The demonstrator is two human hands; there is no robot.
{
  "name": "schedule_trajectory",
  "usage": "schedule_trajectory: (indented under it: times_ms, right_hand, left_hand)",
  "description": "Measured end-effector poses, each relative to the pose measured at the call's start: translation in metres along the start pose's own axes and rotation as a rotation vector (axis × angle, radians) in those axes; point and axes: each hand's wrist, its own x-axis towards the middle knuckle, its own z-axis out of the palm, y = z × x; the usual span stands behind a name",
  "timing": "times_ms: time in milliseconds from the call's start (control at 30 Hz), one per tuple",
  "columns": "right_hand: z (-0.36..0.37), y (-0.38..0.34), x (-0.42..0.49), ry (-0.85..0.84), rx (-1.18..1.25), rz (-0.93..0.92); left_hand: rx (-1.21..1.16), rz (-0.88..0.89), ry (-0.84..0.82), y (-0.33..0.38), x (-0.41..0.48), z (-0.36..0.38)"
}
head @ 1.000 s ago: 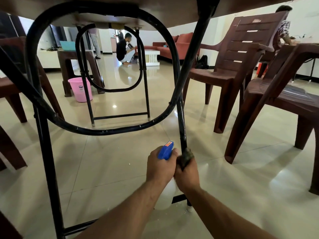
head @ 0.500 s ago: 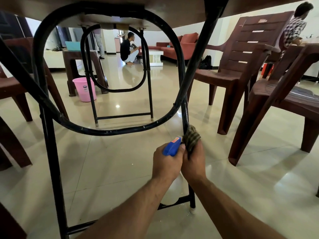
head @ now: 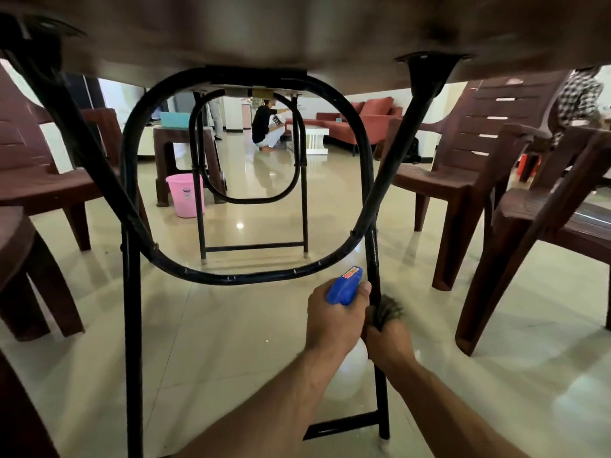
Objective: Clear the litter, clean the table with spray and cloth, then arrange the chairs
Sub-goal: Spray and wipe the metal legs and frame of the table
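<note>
View from under the counter point(head: 297, 34), looking thru its black folding legs. Left hand point(head: 334, 319) grips a spray bottle point(head: 345, 285): blue head up, white body below the wrist; red/orange label on the nozzle, text too small to read. Right hand point(head: 390, 338) is clamped round a dark cloth point(head: 386, 312), pressed against the leg point(head: 375, 259) just beside the bottle. Brown chairs point(head: 463, 160) stand either side on the tiled floor point(head: 198, 342). Pink bin point(head: 185, 200) farther back w/ a small logo, unreadable. A person point(head: 264, 127) crouches far off near a red sofa point(head: 360, 117).
</note>
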Motion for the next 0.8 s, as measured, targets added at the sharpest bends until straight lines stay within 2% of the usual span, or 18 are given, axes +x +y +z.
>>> schedule_trajectory:
  times_ms: [67, 100, 167, 267, 300, 400, 433, 533, 567, 733, 800]
  right_hand:
    - [-0.001, 0.005, -0.001, 0.003, -0.075, 0.100]
    - [-0.001, 0.000, 0.002, 0.022, -0.053, 0.065]
    - [-0.002, -0.019, 0.002, 0.068, 0.091, -0.116]
    - [-0.004, -0.030, 0.004, 0.015, 0.164, -0.255]
    - [-0.005, -0.027, 0.002, -0.020, 0.122, -0.231]
    - [-0.006, -0.004, -0.004, -0.107, -0.123, 0.028]
    - [-0.006, -0.002, -0.002, -0.104, -0.157, 0.041]
    - [-0.004, -0.019, 0.009, 0.004, -0.170, -0.258]
    - [-0.003, -0.029, 0.015, 0.010, -0.242, -0.341]
    - [0.003, -0.032, 0.022, 0.011, -0.765, -0.560]
    - [0.005, -0.006, 0.017, 0.045, -0.850, -0.579]
  left_hand:
    - [0.015, 0.001, 0.007, 0.002, 0.000, 0.000]
    - [0.013, 0.005, 0.011, 0.003, 0.001, -0.001]
    - [0.002, -0.009, 0.017, 0.001, 0.004, 0.000]
    - [0.017, -0.028, 0.041, -0.002, 0.002, 0.001]
    - [0.026, -0.033, 0.047, -0.003, 0.001, 0.001]
    - [0.027, -0.051, 0.034, -0.004, 0.002, 0.001]
    - [0.042, -0.046, 0.024, -0.004, 0.004, 0.001]
    - [0.046, -0.063, 0.039, -0.005, 0.009, -0.001]
    - [0.026, -0.081, 0.057, -0.007, 0.009, -0.002]
    - [-0.017, -0.114, 0.110, -0.016, 0.009, -0.012]
    - [0.020, -0.094, 0.120, -0.017, 0.008, -0.018]
